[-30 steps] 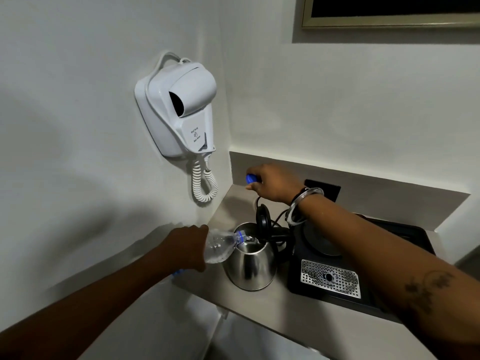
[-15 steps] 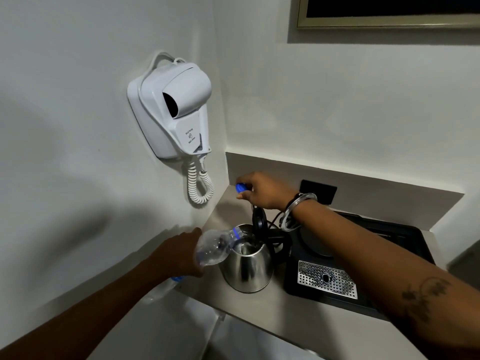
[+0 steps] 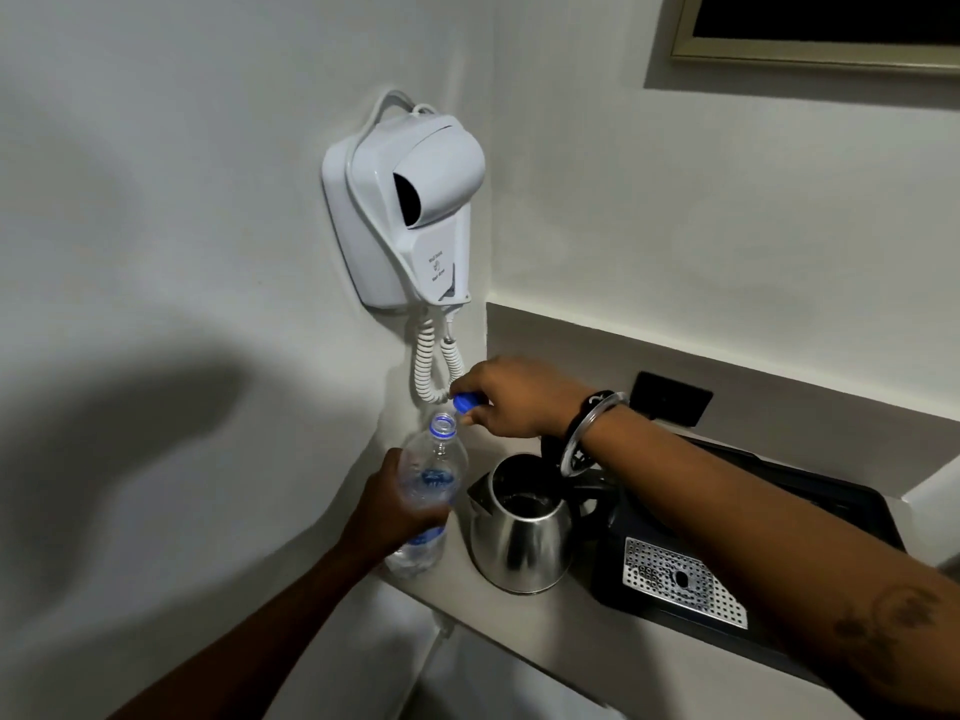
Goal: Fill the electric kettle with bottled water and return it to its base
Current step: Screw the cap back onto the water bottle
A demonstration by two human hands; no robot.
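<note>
A steel electric kettle point(image 3: 519, 543) stands on the grey shelf point(image 3: 571, 646) with its black lid up, some water showing inside. My left hand point(image 3: 392, 511) grips a clear plastic water bottle point(image 3: 431, 480), held nearly upright just left of the kettle, its mouth uncovered. My right hand point(image 3: 519, 397) hovers above the kettle and pinches the blue bottle cap point(image 3: 466, 401) right over the bottle's mouth. The kettle's base is mostly hidden behind my right forearm on the black tray point(image 3: 841, 511).
A white wall-mounted hair dryer point(image 3: 410, 210) with a coiled cord point(image 3: 434, 366) hangs close above the bottle. The black tray carries a perforated metal drip grate point(image 3: 680, 579). A black wall socket point(image 3: 672, 400) sits behind. The shelf's front edge runs below the kettle.
The bottle has swung from tilted over the kettle's mouth to nearly upright beside it. My right hand has brought the blue cap down toward the bottle's mouth.
</note>
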